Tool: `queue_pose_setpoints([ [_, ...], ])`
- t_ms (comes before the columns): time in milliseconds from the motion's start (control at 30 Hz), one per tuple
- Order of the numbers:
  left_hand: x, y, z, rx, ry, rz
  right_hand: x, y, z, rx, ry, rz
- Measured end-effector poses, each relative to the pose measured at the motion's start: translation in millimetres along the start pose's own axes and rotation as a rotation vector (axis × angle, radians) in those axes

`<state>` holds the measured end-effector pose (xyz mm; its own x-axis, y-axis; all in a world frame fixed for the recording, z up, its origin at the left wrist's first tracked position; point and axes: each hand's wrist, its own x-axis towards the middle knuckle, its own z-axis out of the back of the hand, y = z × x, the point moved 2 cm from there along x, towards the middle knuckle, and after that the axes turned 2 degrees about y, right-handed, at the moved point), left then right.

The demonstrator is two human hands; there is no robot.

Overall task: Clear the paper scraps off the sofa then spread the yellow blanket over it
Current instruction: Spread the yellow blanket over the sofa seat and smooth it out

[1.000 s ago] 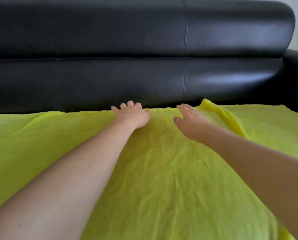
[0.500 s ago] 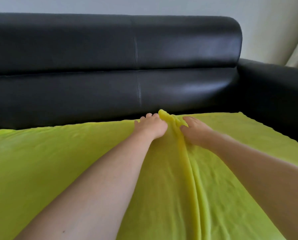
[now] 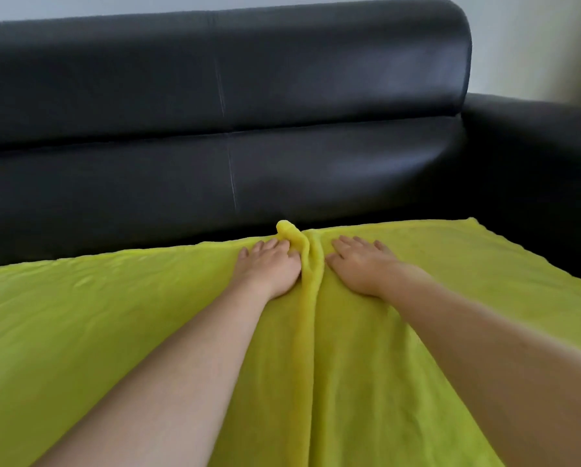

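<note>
While both hands lie flat with fingers straight, the left hand and right hand press palm-down on the blanket, gripping nothing, one on each side of a raised fold that runs between them from the far hem toward the camera. That fold stands up in a small curled peak at the hem, just past the left fingertips. Both forearms reach in from the bottom of the view and rest low over the cloth. Yellow cloth covers the seat of the sofa from the left edge of the view to near the right armrest. Its far hem lies along the foot of the black backrest, with a dark strip of seat showing between them on the left. To the right, the hem slants toward the camera, leaving bare seat beside the armrest. Smooth cloth lies open on the outer side of each hand. A pale wall rises behind the sofa.
</note>
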<state>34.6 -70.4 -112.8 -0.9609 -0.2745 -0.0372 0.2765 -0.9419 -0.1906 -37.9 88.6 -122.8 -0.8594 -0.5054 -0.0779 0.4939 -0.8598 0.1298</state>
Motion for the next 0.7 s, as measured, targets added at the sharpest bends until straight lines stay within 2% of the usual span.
queue_pose_setpoints([
  [233,3.0,-1.3,-3.4,0.034,0.029,0.059,7.3,-62.7,7.6,-0.034,0.028,-0.080],
  [567,4.2,-2.8,-0.7,0.047,0.096,0.132,8.9,-67.7,7.5,-0.045,0.011,-0.073],
  [700,4.1,-5.0,-2.4,0.068,0.091,0.144,12.1,-48.4,22.0,-0.106,-0.151,-0.005],
])
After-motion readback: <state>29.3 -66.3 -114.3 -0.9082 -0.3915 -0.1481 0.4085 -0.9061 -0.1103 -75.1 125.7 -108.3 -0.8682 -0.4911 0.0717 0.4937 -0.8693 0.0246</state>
